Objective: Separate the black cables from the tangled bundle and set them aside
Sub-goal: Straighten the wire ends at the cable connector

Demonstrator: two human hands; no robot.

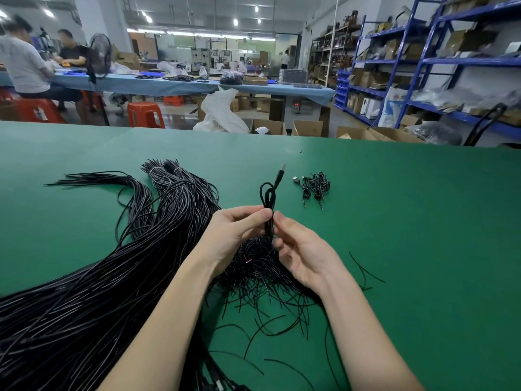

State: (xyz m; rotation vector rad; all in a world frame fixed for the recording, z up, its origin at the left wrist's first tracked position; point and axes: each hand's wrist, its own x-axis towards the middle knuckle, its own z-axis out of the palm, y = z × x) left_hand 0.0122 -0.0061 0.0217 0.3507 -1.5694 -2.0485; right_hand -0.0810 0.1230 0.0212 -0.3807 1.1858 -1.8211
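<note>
Both hands, left hand [236,232] and right hand [298,249], pinch one folded black cable [269,198] above the tangled bundle [84,292] on the green table [423,221]. Coiling seems underway; next it likely joins the small pile [315,184] beyond.

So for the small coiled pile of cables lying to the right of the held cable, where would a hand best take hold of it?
Probably at the knotted middle of the small coiled pile, coming from above with the right hand, which is nearer. The coils bunch there, while the plug ends stick out loose to the left and below and would likely slip free if pinched alone.
</note>
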